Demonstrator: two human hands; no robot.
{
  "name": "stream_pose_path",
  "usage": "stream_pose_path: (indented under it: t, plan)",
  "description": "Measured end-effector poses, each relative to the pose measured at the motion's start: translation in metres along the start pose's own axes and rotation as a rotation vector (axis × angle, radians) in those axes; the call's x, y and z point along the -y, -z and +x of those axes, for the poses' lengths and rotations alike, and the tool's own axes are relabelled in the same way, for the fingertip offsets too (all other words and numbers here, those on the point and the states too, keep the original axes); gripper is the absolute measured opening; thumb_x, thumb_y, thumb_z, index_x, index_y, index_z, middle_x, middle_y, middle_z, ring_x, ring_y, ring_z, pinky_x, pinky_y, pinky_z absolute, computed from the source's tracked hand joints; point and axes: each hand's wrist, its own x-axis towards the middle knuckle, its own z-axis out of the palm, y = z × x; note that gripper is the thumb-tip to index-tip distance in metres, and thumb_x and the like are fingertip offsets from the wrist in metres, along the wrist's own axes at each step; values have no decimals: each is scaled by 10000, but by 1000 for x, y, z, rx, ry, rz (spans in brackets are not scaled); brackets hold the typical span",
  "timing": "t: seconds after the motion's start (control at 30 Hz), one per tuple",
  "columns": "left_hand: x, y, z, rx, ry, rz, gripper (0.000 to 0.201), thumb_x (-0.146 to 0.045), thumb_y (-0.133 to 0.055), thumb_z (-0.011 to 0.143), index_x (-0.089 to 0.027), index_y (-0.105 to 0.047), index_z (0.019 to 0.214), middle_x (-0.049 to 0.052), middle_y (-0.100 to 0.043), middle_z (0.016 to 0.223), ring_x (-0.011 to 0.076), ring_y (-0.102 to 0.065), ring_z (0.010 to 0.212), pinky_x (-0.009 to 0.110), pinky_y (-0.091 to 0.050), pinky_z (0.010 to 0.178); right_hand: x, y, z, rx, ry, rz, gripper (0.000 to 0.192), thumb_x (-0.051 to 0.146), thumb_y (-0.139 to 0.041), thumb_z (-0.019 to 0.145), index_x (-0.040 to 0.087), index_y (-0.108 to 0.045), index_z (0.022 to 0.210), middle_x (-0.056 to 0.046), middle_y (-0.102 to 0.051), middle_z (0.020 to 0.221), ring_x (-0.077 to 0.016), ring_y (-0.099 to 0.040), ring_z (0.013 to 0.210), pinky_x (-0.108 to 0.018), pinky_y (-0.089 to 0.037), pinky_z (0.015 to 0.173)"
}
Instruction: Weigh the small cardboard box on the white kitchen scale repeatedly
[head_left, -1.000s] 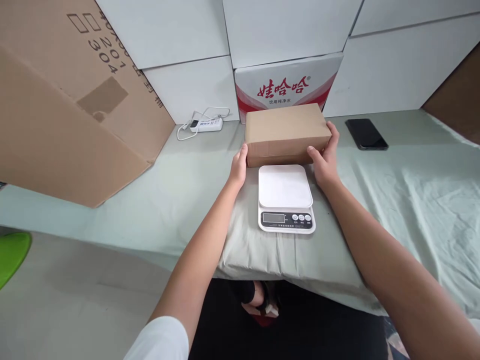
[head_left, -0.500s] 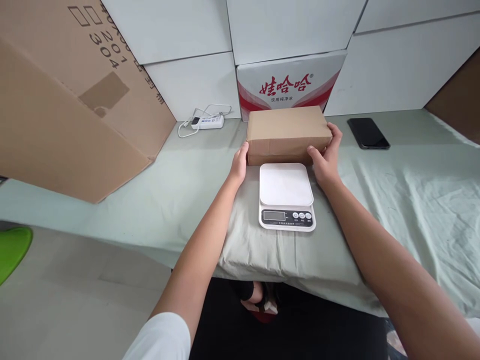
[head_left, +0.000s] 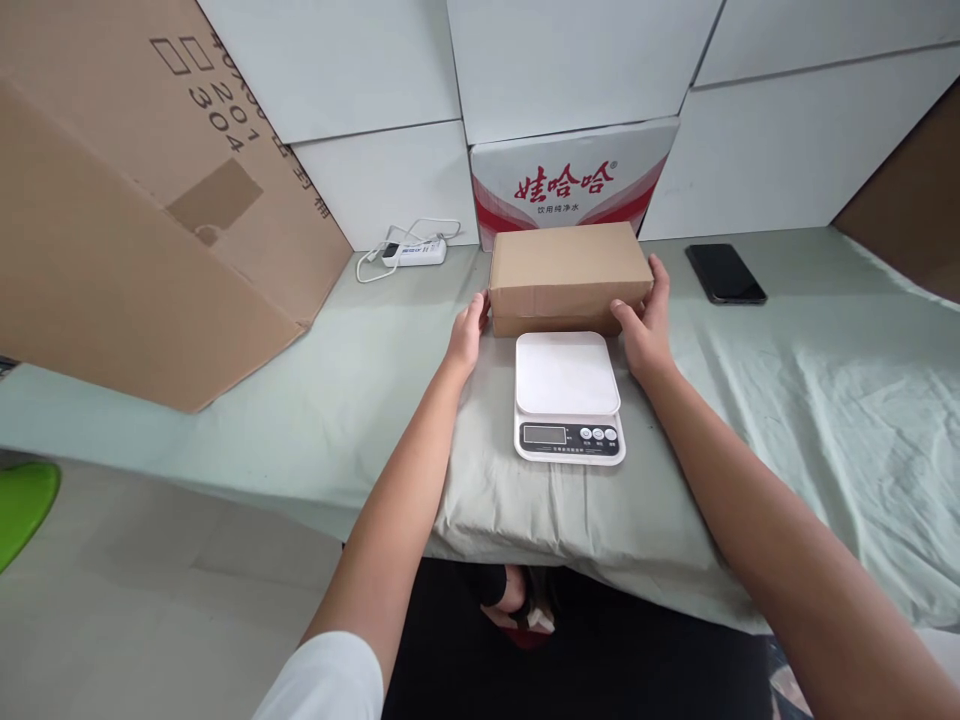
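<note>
1. Head view, and both hands are on the box [head_left: 568, 270]: the left hand [head_left: 466, 335] is flat against its left end, and the right hand [head_left: 643, 325] is clamped on its right end with the thumb across the front face and fingers round the back corner.
2. That is a squeeze from both ends, with palms rather than fingers underneath. I cannot tell whether the box rests on the cloth [head_left: 787, 400] or is just clear of it.
3. It sits just behind the scale [head_left: 568, 398], its front edge almost touching the white platform.
4. First risk: the left hand looks light, fingertips only. If the load inside is uneven, that end could slip and drop.
5. Second risk: a low front edge could clip the scale and shove it toward the table edge, where the cloth is bunched and soft.
6. Third: the scale stands on rumpled cloth, so anything pressing off-centre on it could tip it.
7. Behind the scale, the red-and-white carton [head_left: 574, 180] stands close to the box's back, so a jerk backward would knock into it.
8. To the right of the scale, well apart, lies the phone [head_left: 725, 273]; to the left rear lies the power strip [head_left: 415, 250] with its loose cord. A wide swing either way could catch one.
</note>
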Motion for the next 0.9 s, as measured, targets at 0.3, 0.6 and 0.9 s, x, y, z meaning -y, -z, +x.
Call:
stream_pose_path:
  t: [0.3, 0.6, 0.9]
  plan:
    - [7, 3, -2, 60, -82, 49, 744, -860, -504, 1061, -221, -816, 1278, 107, -845, 1478, 332, -660, 1609, 431, -511, 1344, 12, -1, -2, 13, -73, 21, 1106, 649, -769, 781, 320, -319, 1736, -132, -496, 1837, -395, -484, 1726, -638, -378, 1481]
    - [8, -1, -1, 74, -178, 39, 798, -930, -597, 963, -253, -823, 1318, 113, -827, 1516, 367, -596, 1663, 481, -450, 1395, -1, -4, 3, 1, 11, -47, 1117, 785, -699, 800, 340, -341, 1760, -104, -479, 1850, -360, -341, 1814, -685, -313, 1501]
    - [-37, 7, -65, 82, -373, 75, 777, -860, -560, 1031, -296, -760, 1526, 79, -743, 1662, 337, -508, 1734, 447, -372, 1449, 83, 21, -27, 14, 156, -32, 1115, 851, -636, 882, 426, -211, 1821, -31, -325, 1938, -359, -256, 1852, -652, -306, 1517]
